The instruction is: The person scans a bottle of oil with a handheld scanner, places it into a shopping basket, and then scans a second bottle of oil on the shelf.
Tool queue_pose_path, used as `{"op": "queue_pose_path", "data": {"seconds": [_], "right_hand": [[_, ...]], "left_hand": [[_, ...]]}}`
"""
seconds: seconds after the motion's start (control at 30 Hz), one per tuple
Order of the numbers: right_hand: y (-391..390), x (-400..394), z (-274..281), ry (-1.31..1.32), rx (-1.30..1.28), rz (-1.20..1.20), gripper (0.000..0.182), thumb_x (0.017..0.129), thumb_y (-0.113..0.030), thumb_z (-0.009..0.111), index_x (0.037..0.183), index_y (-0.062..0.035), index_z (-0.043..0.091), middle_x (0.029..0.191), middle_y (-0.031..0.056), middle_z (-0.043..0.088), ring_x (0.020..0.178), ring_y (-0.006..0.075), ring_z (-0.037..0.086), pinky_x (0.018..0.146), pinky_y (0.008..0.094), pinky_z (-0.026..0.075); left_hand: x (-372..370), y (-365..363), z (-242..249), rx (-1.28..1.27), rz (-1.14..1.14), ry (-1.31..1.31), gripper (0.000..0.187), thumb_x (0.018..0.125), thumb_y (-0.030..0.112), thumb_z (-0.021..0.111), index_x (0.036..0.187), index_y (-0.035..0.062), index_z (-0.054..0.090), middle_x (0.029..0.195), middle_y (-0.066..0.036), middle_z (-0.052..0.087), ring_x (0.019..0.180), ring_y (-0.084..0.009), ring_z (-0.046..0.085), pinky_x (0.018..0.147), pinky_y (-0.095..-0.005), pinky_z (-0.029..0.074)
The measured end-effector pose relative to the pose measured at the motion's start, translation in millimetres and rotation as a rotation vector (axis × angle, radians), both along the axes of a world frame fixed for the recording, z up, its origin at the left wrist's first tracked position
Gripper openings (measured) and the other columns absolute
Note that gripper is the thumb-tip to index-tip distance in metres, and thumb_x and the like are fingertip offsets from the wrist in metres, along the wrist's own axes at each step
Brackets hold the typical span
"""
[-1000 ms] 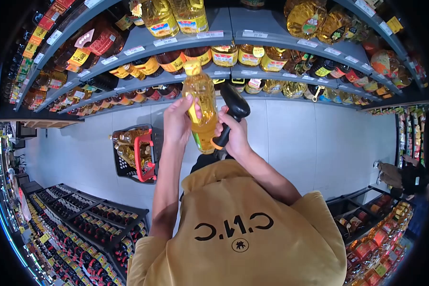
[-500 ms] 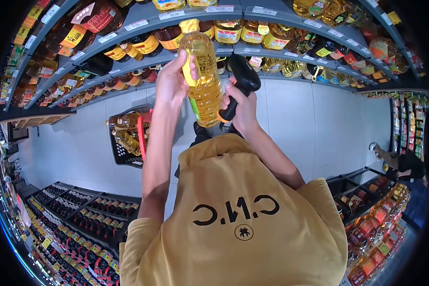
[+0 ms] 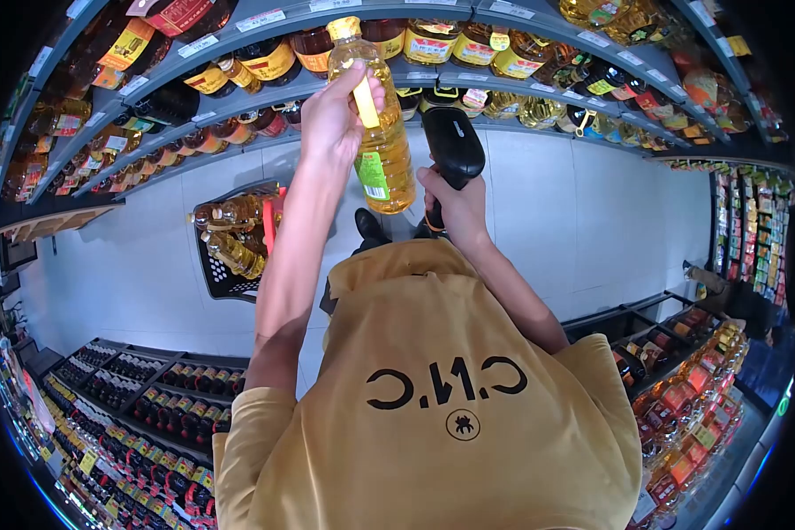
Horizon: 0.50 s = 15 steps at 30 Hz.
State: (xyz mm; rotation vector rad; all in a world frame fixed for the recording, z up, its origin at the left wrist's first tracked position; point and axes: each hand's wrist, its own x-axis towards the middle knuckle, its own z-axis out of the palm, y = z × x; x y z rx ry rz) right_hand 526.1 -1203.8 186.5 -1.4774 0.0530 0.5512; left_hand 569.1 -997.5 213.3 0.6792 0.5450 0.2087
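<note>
My left hand (image 3: 337, 110) is closed on the yellow handle of a large bottle of cooking oil (image 3: 387, 146). The bottle hangs upright in front of the shelf, with a yellow cap and golden oil inside. A green label with a barcode on its lower side faces me. In my right hand (image 3: 458, 201) is a black handheld barcode scanner (image 3: 455, 146), gripped by its handle. The scanner's head is just right of the bottle and apart from it. My right fingers are partly hidden behind the handle.
Shelves (image 3: 327, 84) of bottled oil curve across the front. A black shopping basket (image 3: 230, 284) with a red handle and several bottles stands on the floor at left. Bottle racks (image 3: 185, 360) are behind me; a person (image 3: 729, 296) is at far right.
The bottle has turned so its green barcode label shows more and has risen slightly. The scanner has moved a little away from the bottle, its head tilted upright.
</note>
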Motion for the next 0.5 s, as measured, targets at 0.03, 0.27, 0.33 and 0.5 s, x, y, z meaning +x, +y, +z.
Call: {"op": "queue_pose_path", "data": {"seconds": [0.03, 0.27, 0.33, 0.5], "right_hand": [[-1.5, -1.0, -0.9, -0.007, -0.052, 0.031, 0.021, 0.086, -0.015, 0.074, 0.096, -0.0016, 0.061, 0.066, 0.0003, 0.057, 0.055, 0.0082, 0.053, 0.053, 0.0254, 0.043], [-15.1, -5.1, -4.8, -0.161, -0.287, 0.17, 0.04, 0.083, -0.017, 0.078, 0.113, 0.0022, 0.06, 0.096, 0.0091, 0.071, 0.085, 0.016, 0.067, 0.08, 0.0314, 0.052], [-20.6, -11.7, 2.2, -0.213, -0.325, 0.225, 0.044, 0.083, -0.017, 0.078, 0.118, 0.0028, 0.059, 0.105, 0.0117, 0.071, 0.095, 0.0178, 0.067, 0.088, 0.0325, 0.051], [-28.9, -28.5, 19.1, -0.276, -0.359, 0.306, 0.047, 0.083, -0.017, 0.077, 0.122, 0.0003, 0.057, 0.104, 0.0157, 0.072, 0.097, 0.0256, 0.07, 0.086, 0.0354, 0.053]], "left_hand": [[1.3, 0.7, -3.3, -0.008, 0.017, 0.021, 0.022, 0.093, 0.014, 0.07, 0.101, -0.0053, 0.064, 0.088, -0.013, 0.067, 0.075, -0.0208, 0.067, 0.066, -0.0307, 0.058], [19.3, 2.1, -7.5, -0.051, 0.122, 0.015, 0.02, 0.093, 0.011, 0.069, 0.102, -0.0064, 0.062, 0.087, -0.015, 0.066, 0.073, -0.0226, 0.067, 0.063, -0.0318, 0.058], [24.5, -0.2, -5.5, -0.06, 0.166, 0.002, 0.021, 0.094, 0.01, 0.068, 0.103, -0.0071, 0.061, 0.087, -0.015, 0.065, 0.072, -0.0233, 0.067, 0.062, -0.0324, 0.058], [37.2, -4.5, 0.6, -0.065, 0.23, 0.0, 0.022, 0.095, 0.008, 0.065, 0.108, -0.0087, 0.057, 0.09, -0.017, 0.063, 0.074, -0.0251, 0.065, 0.062, -0.034, 0.057]]}}
